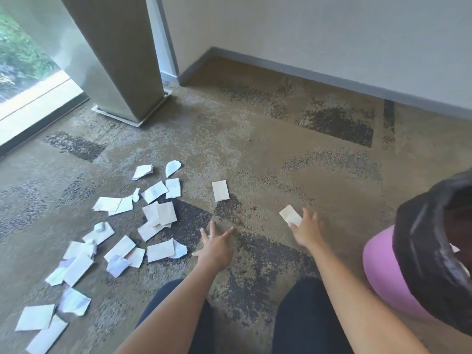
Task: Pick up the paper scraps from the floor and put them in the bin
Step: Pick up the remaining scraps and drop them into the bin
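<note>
— On the carpet (pixel 255 139), left of the person's knees, lie the paper scraps (pixel 115 233), a loose scatter of white pieces; one folded scrap (pixel 220 190) sits apart from them.

— And the hands?

— Right hand (pixel 305 232) pinches a small scrap (pixel 290 215) at its fingertips. Left hand (pixel 215 247) hovers low with fingers spread, holding nothing.

— The bin?

— Purple bin (pixel 380 274), black bag liner (pixel 431 254), just right of the right arm. A grey pillar (pixel 120 54) stands by the window (pixel 23 54) beyond.
</note>
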Available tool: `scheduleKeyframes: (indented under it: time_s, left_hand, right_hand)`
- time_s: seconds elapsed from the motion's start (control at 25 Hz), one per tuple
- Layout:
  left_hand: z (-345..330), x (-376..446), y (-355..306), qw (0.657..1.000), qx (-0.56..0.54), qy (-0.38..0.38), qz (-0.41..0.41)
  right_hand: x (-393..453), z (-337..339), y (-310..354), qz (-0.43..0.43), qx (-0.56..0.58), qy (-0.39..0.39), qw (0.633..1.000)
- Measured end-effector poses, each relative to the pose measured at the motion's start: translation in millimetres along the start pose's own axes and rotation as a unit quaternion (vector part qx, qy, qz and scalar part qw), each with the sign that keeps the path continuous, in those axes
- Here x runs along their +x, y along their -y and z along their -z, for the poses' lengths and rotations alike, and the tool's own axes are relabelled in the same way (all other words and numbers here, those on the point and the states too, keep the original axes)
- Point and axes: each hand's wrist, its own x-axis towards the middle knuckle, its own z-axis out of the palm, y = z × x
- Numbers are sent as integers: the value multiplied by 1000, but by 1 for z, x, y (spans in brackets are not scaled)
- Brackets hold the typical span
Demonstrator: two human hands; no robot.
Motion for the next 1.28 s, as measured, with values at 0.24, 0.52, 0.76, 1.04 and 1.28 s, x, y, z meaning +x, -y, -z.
scheduleKeyframes:
  time_s: [0.24,0.52,0.76,1.04,1.28]
  left_hand:
    - [-1,-9,-3,988,2,-150,-27]
    - [22,11,37,979,-160,-101,73]
    - [73,17,121,992,-45,-73,93]
    - [54,7,154,992,-35,-113,41]
    - [48,10,147,986,-58,-145,53]
  right_hand:
    - [3,-17,14,-21,-56,-88,994]
    - [8,-23,57,41,-36,-22,998]
    - [5,-53,131,203,-9,60,977]
    - [15,-67,194,248,-55,58,965]
    - [32,-70,216,206,-33,34,977]
